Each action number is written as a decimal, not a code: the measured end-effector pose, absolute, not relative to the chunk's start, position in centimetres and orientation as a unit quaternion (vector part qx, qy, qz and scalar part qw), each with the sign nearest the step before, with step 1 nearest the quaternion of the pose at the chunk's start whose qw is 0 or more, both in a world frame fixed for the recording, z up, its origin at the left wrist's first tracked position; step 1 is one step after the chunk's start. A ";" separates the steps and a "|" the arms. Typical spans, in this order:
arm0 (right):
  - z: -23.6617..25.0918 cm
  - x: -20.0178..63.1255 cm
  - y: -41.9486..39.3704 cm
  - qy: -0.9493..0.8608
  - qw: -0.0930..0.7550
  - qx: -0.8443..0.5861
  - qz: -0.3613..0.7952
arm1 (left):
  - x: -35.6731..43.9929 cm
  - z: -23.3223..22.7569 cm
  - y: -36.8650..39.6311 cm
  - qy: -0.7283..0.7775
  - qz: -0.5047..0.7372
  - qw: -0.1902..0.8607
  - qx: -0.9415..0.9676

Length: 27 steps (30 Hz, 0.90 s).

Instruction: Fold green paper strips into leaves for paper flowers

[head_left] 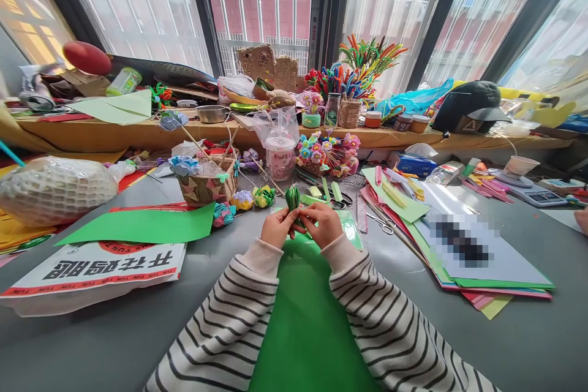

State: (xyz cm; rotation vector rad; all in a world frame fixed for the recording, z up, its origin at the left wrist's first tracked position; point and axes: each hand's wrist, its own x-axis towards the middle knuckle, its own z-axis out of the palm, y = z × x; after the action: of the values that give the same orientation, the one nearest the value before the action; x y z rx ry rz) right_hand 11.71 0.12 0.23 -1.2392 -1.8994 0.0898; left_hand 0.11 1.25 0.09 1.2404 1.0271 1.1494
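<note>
Your left hand (277, 226) and right hand (324, 223) meet at the middle of the bench (114, 331), both forearms in striped sleeves (239, 312) running up from the bottom edge and angling inward. Each grip is pinched closed on the same thing: a small pleated green paper piece (293, 197), whose folded top stands upright above your fingertips while its lower end is hidden between them. Your left thumb and forefinger clamp it from the left, and the right fingers curl over it from the right, knuckles raised. The two hands touch or nearly touch.

Under your wrists lies a green paper sheet (307, 318), spread toward you. Just beyond the pleated piece sit small folded paper flowers (264, 196) and a woven basket (206, 187) holding more of them. Scissors (380, 223) lie to the right of your right hand, near a stack of coloured paper (482, 285). To the left, a second green sheet (142, 226) rests on a printed bag (92, 272).
</note>
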 end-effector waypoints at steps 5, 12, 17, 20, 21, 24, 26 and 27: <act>0.2 11.9 0.0 -0.783 0.409 -0.468 0.007 | 0.0 0.2 1.3 0.424 0.490 0.577 0.497; 0.8 12.5 0.1 -0.783 0.420 -0.453 0.077 | -0.5 1.1 1.2 0.443 0.472 0.564 0.513; 1.6 13.8 0.6 -0.696 0.495 -0.479 0.203 | -0.9 0.8 1.5 0.412 0.460 0.603 0.505; 1.6 14.3 1.1 -0.613 0.535 -0.477 0.333 | -0.8 0.7 1.4 0.353 0.409 0.667 0.512; 1.5 14.4 1.3 -0.600 0.531 -0.460 0.382 | -0.7 0.8 1.3 0.336 0.385 0.687 0.517; 1.0 14.2 1.5 -0.591 0.493 -0.391 0.504 | -0.5 1.1 0.8 0.306 0.324 0.721 0.531; 0.9 14.0 1.3 -0.578 0.479 -0.352 0.559 | -0.4 1.3 0.6 0.296 0.297 0.728 0.543; 0.8 13.8 1.2 -0.567 0.476 -0.338 0.580 | -0.5 1.3 0.5 0.291 0.284 0.730 0.550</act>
State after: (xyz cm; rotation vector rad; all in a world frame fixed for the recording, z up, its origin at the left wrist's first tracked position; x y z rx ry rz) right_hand 13.83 1.18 0.85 -0.8265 -1.3867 1.4184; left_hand -0.45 0.54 1.32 1.2111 0.6416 0.6246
